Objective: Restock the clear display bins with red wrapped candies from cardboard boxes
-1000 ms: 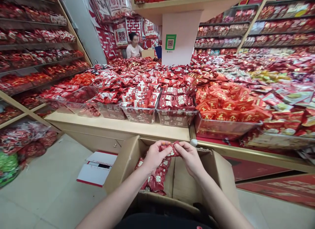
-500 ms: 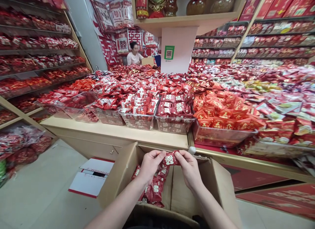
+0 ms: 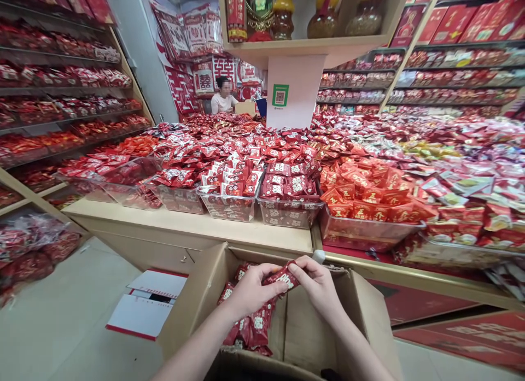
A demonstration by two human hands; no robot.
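Observation:
Between my two hands, over an open cardboard box point(image 3: 371, 315), is a dark red packet point(image 3: 287, 277) with white characters. My left hand point(image 3: 256, 288) pinches its left part, thumb in front. Fingers of my right hand point(image 3: 315, 282) grip its upper right end. The packet tilts, right end higher. Several similar red packets point(image 3: 258, 321) lie in the left part of the box, partly hidden by my left hand and forearm.
Behind the box, a counter point(image 3: 188, 222) bears clear bins of packets, including a bin point(image 3: 290, 211) of dark red ones. A white carton point(image 3: 143, 310) lies on the floor at left. Packed shelves stand on both sides. A person point(image 3: 223, 99) is at the back.
The packet in my hands has turned from nearly level to tilted, its right end up. My left fingers now reach further across it. The view has tipped slightly upward.

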